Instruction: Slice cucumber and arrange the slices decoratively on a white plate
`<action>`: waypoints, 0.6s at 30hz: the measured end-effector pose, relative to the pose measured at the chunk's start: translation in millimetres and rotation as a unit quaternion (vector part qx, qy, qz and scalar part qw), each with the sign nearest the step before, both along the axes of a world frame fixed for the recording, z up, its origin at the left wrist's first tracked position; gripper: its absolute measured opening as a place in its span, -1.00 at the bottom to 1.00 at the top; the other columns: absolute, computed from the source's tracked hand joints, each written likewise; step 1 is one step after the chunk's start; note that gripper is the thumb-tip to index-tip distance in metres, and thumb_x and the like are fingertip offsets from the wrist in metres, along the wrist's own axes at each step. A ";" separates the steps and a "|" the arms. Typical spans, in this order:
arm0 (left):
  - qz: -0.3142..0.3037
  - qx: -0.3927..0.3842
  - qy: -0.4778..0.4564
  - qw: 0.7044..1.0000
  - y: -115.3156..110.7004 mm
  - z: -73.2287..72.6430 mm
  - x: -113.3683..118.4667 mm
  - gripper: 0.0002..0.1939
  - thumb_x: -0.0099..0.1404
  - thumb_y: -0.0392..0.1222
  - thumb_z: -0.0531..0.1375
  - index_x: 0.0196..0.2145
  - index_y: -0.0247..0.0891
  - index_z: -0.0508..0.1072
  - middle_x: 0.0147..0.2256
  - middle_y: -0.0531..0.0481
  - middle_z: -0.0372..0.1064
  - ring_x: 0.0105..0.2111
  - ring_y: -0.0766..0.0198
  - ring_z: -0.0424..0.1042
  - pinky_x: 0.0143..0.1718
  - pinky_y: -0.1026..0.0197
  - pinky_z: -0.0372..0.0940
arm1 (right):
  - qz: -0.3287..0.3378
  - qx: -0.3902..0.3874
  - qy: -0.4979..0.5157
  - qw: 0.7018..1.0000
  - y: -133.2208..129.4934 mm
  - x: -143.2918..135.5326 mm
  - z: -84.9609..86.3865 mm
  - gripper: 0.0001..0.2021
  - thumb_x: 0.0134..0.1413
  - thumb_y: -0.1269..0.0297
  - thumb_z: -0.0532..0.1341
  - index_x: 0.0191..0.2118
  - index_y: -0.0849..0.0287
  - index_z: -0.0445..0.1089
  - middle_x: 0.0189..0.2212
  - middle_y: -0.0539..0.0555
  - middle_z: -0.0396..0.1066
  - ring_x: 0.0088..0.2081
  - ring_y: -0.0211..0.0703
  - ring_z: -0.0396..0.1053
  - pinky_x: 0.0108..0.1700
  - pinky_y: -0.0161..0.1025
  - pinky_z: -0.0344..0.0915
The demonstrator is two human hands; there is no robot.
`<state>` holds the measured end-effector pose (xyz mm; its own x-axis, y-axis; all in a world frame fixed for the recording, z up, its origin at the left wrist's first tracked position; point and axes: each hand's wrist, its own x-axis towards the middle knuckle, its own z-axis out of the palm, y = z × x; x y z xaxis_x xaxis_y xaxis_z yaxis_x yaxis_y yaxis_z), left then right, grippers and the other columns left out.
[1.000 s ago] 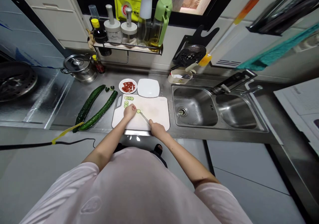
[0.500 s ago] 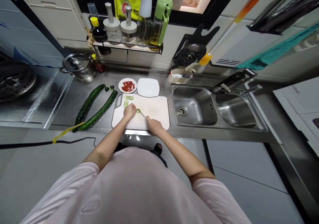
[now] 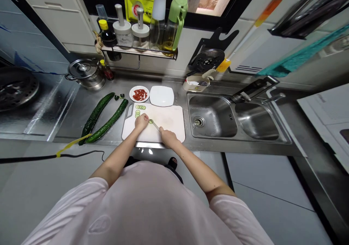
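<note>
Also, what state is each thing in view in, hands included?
Right hand: closed around the knife's handle
Left hand: fingers bent, grip unclear
Knife: held, blade tip by a slice
Cucumber slices: cut, on the board
Cutting board: lying flat
Two cucumbers: long, unsliced
Round plate: holding red pieces
Pot: lid on
Dark bottle: upright, yellow cap on

Shirt (image 3: 152, 205): yours was pale pink, kinda plain
Sleeves (image 3: 79, 197): short, loose, pretty creased
Emblem (image 3: 100, 225): you had a tone-on-tone oval, lettering unreadable
Bottoms (image 3: 177, 173): dark, mostly hidden by your shirt
Footwear (image 3: 172, 162): black, open-toed
Left hand (image 3: 141, 122), right hand (image 3: 169, 138): both bare
</note>
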<state>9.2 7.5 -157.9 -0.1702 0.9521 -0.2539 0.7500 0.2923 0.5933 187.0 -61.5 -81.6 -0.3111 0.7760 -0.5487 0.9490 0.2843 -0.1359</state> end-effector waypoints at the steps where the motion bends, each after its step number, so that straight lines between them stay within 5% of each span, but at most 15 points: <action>1: 0.000 0.001 -0.001 1.000 0.0 -0.1 -0.1 -0.91 0.15 -0.16 0.20 -0.33 -0.13 0.43 -0.38 0.06 0.45 -0.34 0.27 0.39 -0.34 0.27 0.17 | 0.000 -0.001 0.003 1.000 0.0 0.0 -0.4 -0.65 0.16 0.51 -0.02 0.06 0.20 0.06 -0.18 0.25 0.44 -0.14 -0.01 0.43 -0.19 -0.18 0.30; 18: -0.003 -0.006 0.011 1.000 0.1 2.4 0.1 -0.92 0.16 -0.18 0.18 -0.33 -0.13 0.43 -0.37 0.06 0.46 -0.33 0.28 0.39 -0.37 0.28 0.14 | -0.003 -0.022 -0.020 1.000 -10.4 13.9 0.3 -0.65 0.16 0.47 0.01 0.07 0.18 0.06 -0.17 0.26 0.42 -0.14 0.02 0.43 -0.22 -0.17 0.29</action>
<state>9.3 7.6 -155.5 -0.1707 0.9503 -0.2605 0.7650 0.2944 0.5728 200.9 -72.0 -81.3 -0.2845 0.7526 -0.5938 0.9554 0.2737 -0.1108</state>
